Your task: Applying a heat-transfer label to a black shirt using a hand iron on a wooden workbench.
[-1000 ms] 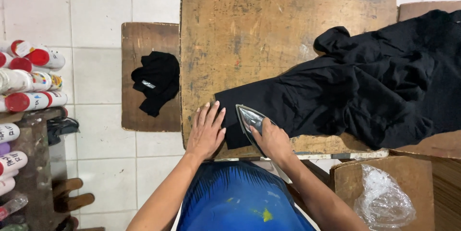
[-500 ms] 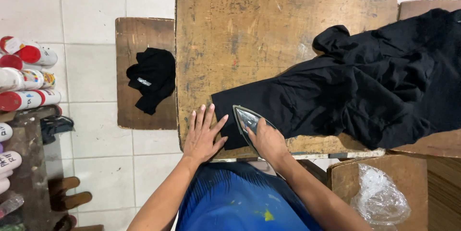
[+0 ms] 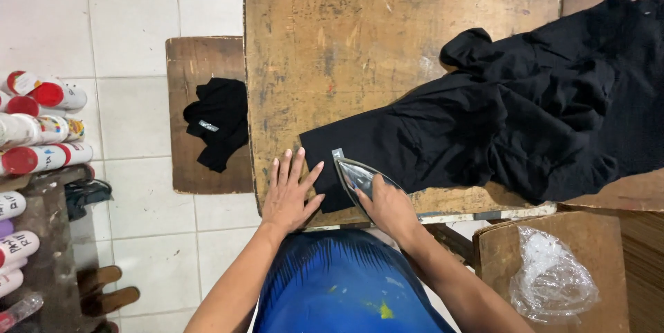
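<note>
Right hand [image 3: 391, 206] wraps the iron [image 3: 360, 175], fingers closed over its grip, sole down on the near corner of the black garment [image 3: 484, 132]; left hand [image 3: 289, 195] lies flat, fingers spread, empty, palm on the wooden board [image 3: 332, 49] with fingertips touching the garment's left edge; garment runs right, bunched over the board's far-right side; small black cloth [image 3: 218, 122] sits on a lower wooden stool [image 3: 200, 174] left of the board; spray cans [image 3: 38, 125] stacked at far left; clear plastic bag [image 3: 550, 281] on a box near right.
</note>
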